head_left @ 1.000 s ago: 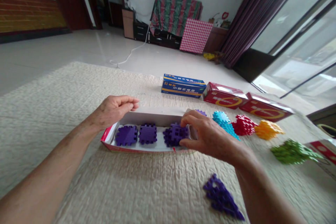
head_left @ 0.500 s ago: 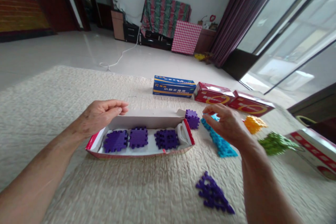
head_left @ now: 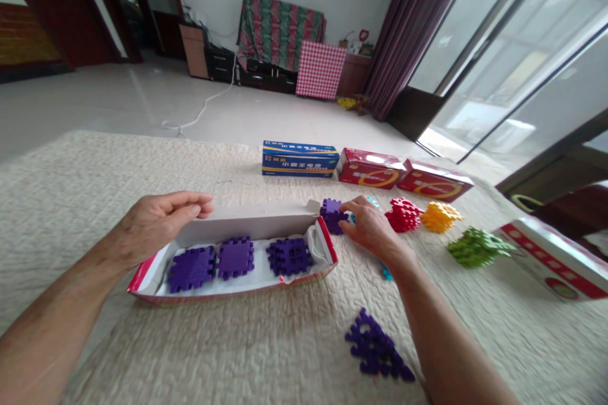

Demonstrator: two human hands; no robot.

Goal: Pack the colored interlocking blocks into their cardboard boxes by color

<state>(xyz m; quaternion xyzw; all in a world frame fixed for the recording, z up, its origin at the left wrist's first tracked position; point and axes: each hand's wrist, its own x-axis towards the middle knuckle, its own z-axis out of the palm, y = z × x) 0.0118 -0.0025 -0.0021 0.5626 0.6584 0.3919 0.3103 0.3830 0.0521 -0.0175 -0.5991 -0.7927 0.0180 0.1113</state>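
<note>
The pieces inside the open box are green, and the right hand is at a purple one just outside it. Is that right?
Not quite: the pieces in the open box are purple, not green, as the head view shows. The right hand is at a purple piece just outside it.

Blue box [head_left: 300,161] front: "小霸王电池" (smaller print blurred) | red boxes [head_left: 371,169]: lettering unreadable

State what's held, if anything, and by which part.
Right hand: at the purple square tile outside the box, right edge; grip unclear. Left hand: nothing visible.
</note>
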